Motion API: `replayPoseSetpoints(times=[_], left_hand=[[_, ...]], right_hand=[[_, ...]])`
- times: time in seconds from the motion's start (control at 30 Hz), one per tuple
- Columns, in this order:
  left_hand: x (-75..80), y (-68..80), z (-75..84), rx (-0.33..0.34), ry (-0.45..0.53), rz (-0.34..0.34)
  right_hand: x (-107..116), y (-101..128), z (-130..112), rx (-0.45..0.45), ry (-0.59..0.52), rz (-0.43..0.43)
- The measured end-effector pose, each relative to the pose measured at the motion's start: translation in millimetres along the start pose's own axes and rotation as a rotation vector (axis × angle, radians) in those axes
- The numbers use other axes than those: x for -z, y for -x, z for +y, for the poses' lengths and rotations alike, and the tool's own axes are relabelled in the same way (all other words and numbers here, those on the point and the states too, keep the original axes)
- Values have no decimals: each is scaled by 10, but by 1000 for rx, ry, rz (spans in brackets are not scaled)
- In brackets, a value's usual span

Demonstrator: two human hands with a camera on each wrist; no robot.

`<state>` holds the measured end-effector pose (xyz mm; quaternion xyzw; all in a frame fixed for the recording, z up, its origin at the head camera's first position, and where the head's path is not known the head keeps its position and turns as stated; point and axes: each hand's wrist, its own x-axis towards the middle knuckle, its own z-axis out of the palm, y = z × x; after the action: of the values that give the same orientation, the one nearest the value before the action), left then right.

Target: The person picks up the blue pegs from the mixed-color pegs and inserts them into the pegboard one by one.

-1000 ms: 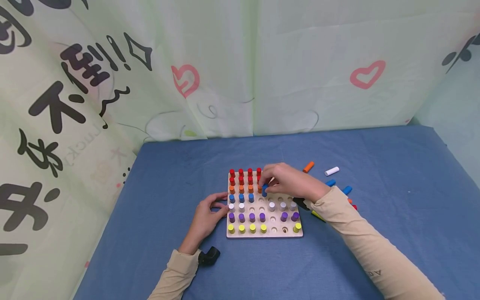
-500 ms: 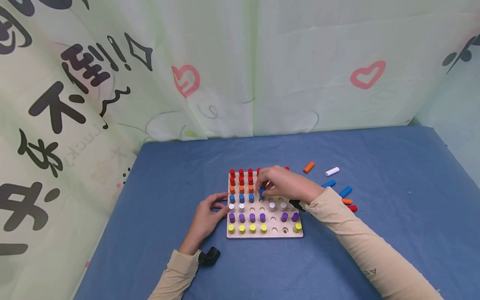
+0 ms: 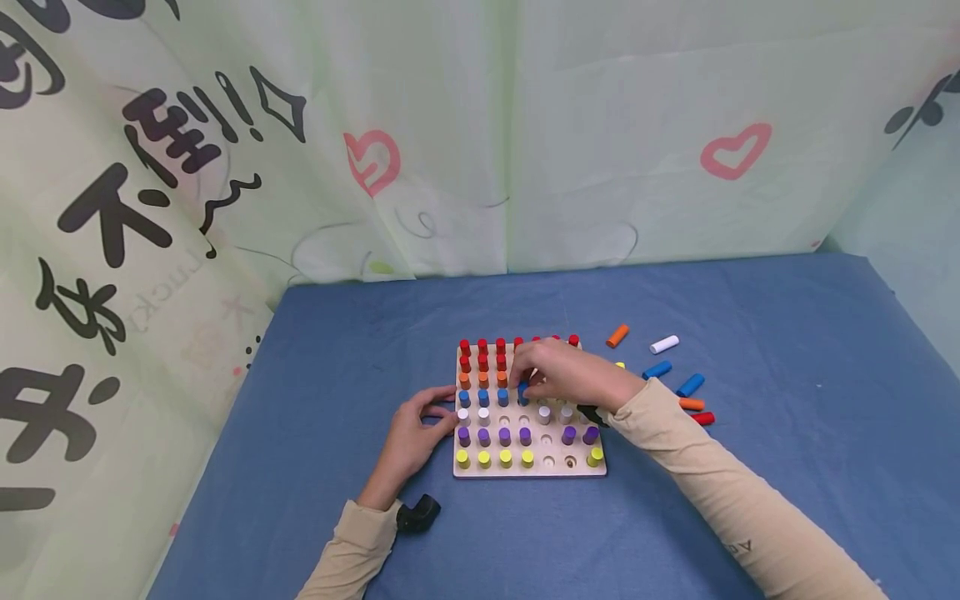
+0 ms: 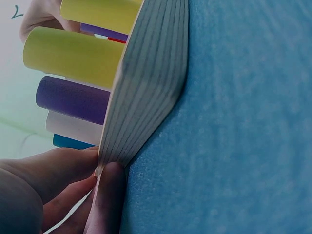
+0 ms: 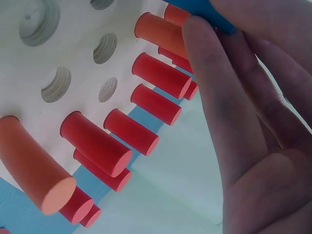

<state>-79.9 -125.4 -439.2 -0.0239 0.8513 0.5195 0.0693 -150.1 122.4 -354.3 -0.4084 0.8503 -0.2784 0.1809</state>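
Note:
A pale wooden pegboard (image 3: 517, 469) lies on the table, with rows of red, orange, blue, white, purple and yellow pegs standing in it. My right hand (image 3: 566, 371) pinches a blue peg (image 3: 522, 393) over the blue row, just right of three standing blue pegs (image 3: 483, 398). In the right wrist view that peg (image 5: 207, 12) shows only partly between fingers and thumb; its lower end is out of view. My left hand (image 3: 412, 433) rests its thumb and fingers against the board's left edge. The left wrist view shows fingertips (image 4: 111, 183) touching the side wall.
Right of the board lie loose pegs: orange (image 3: 618, 335), white (image 3: 664, 343), blue (image 3: 691, 384) and red (image 3: 702, 418), partly behind my right forearm. Bare holes (image 3: 548, 460) show in the board. A printed curtain (image 3: 450, 167) hangs behind the blue-covered table (image 3: 337, 350).
My right hand has shifted slightly left and down with the blue peg, bringing it in line with the blue row. The left hand stays at the board's edge.

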Motion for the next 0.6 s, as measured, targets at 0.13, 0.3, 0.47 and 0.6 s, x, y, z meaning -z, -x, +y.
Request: replayPoseSetpoints(times=[0.13,0.3,0.47,0.6], left_hand=[[0,4,0,-3,1,2],[3,9,10,-9,0,3],[4,16,12,-10,-3,2],[-1,18,19,0,-6,3]], right_hand=[[-10,3,5,0,7,-4],[-14,5,-5,-14,9,-2],[-18,7,-20,-22,30,5],[-23,3,-13,-25,42,4]])
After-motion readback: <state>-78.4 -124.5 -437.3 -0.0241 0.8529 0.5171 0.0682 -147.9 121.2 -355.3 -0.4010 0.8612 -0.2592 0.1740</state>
